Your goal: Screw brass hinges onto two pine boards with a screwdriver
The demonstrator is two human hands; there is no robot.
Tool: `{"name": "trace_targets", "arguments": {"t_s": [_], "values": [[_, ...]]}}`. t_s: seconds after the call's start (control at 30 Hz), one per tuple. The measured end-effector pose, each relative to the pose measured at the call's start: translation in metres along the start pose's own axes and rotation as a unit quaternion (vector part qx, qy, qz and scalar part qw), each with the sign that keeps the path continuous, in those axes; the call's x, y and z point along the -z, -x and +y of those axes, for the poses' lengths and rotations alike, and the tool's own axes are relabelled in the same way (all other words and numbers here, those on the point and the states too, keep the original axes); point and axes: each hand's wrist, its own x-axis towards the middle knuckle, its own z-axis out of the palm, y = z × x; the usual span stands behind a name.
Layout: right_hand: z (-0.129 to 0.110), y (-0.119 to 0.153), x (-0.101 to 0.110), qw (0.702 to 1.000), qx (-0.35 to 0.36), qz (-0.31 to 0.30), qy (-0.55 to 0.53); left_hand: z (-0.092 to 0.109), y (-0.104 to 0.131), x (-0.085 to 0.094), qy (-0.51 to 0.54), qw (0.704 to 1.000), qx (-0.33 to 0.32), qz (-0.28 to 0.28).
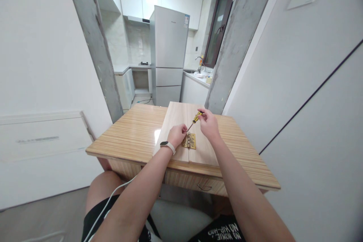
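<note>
My right hand [209, 124] grips the yellow and black handle of a screwdriver [197, 116]. The screwdriver slants down to the left, its tip beside the fingertips of my left hand [177, 134]. Those fingers are pinched together near the tip; whatever small thing they hold is too small to make out. Just below lies a brass hinge [189, 141], unfolded across the seam between two pale wooden boards [198, 157]. My left wrist wears a watch with a light band.
The boards rest on a wood-grain table [127, 132] with a drawer [195, 182] in front. A white cable [113, 193] runs over my left leg. Behind the table stand a grey fridge [170, 41] and kitchen counters. White panels flank both sides.
</note>
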Motion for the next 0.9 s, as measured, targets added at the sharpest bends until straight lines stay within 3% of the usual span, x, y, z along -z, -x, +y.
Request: {"name": "trace_targets", "arguments": {"t_s": [0.37,0.9], "values": [[-0.003,-0.006,-0.002,1.0,0.0,-0.004,-0.011,-0.002,-0.001,-0.001,0.005,1.0,-0.006,0.003],[-0.014,-0.012,-0.005,0.997,0.047,-0.068,0.003,0.0,0.0,0.001,0.003,1.0,-0.006,0.001]]}}
